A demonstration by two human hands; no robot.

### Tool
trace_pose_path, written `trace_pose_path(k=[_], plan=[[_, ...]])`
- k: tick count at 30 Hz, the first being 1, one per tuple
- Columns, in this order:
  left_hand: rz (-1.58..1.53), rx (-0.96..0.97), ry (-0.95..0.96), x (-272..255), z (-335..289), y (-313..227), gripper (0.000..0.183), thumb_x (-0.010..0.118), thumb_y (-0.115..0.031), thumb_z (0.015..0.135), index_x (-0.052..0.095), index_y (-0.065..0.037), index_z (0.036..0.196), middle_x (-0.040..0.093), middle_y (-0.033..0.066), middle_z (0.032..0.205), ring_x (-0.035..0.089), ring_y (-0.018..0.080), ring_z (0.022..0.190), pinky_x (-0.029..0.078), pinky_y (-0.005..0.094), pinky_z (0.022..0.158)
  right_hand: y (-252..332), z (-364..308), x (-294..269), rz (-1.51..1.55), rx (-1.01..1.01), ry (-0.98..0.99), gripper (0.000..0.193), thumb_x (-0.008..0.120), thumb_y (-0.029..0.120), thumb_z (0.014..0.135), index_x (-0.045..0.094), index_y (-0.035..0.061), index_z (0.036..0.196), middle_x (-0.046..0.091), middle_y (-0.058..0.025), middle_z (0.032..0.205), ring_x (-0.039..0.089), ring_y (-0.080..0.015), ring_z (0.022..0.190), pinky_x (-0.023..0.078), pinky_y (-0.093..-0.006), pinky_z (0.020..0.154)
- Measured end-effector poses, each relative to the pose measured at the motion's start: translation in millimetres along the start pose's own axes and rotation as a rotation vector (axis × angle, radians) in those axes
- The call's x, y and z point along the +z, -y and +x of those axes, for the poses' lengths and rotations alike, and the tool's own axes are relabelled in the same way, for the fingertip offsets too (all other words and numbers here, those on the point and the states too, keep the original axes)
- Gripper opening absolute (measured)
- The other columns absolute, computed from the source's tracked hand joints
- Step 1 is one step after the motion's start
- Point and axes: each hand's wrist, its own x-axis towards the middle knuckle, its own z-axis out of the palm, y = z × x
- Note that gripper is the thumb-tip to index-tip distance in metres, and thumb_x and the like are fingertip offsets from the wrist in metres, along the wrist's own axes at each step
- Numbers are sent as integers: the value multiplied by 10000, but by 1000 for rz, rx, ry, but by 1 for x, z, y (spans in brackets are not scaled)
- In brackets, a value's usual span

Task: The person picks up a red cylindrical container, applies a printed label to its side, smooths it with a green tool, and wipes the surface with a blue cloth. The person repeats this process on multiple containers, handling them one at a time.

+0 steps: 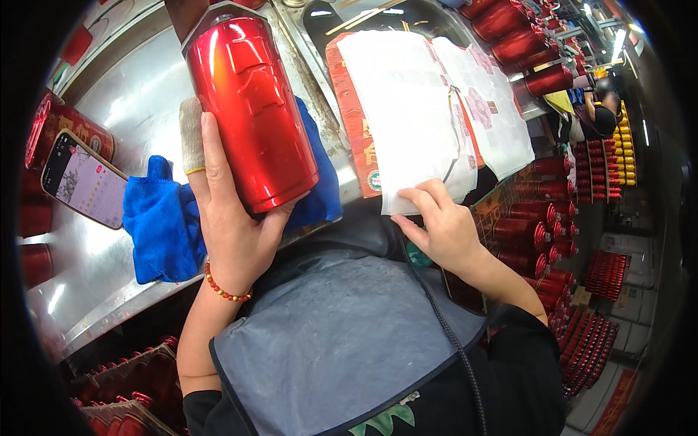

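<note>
My left hand [236, 207] is wrapped around the lower part of a glossy red metal canister [254, 109], which leans with its far end up. One finger of that hand wears a knitted finger sleeve [192, 134], and a beaded bracelet circles the wrist. To the right lies a stack of white paper sheets [400, 109] on red printed card [350, 102]. My right hand [445, 227] pinches the near left corner of these sheets between thumb and fingers. Beside them is another stack of sheets with pink printed patterns [487, 105].
A blue cloth [163, 218] lies left of my left hand, another blue cloth [320, 174] behind the canister. A lit phone [86, 178] leans on red canisters at left. A sink [385, 25] is at the back. Many red canisters [520, 236] stand at right; a person [603, 115] is farther off.
</note>
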Motion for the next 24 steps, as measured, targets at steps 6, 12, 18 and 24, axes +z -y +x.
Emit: trace_pose_path(k=[6, 12, 18, 24], plan=[[3, 3, 2, -1, 2, -1, 1112, 879, -212, 776, 177, -2, 1613, 277, 237, 1630, 330, 436, 1440, 271, 450, 1197, 5, 1, 3, -6, 42, -11, 430, 835, 173, 807, 622, 43, 1157, 597, -97, 1024, 663, -254, 727, 547, -350, 558], [-22, -6, -1, -1, 1, -1, 1125, 883, -224, 775, 168, -5, 1616, 275, 241, 1629, 338, 435, 1432, 282, 452, 1191, 9, 3, 10, 33, 45, -73, 406, 800, 173, 829, 612, 17, 1153, 585, -112, 1046, 652, -246, 648, 530, -344, 540], [-32, -6, -5, 0, 1, 1, 1124, 882, -218, 776, 165, -14, 1619, 262, 245, 1635, 330, 436, 1441, 271, 451, 1199, 9, 4, 2, 122, 127, -8, 366, 784, 146, 836, 616, 39, 1142, 583, -105, 1037, 656, -270, 672, 538, -362, 559], [-43, 15, -15, 0, 3, 1, 1128, 883, -216, 772, 165, -15, 1619, 257, 246, 1637, 328, 438, 1441, 269, 452, 1201, 8, 6, -1, 95, 85, -4, 316, 790, 128, 833, 634, 56, 1097, 598, -89, 997, 655, -260, 682, 537, -352, 574]])
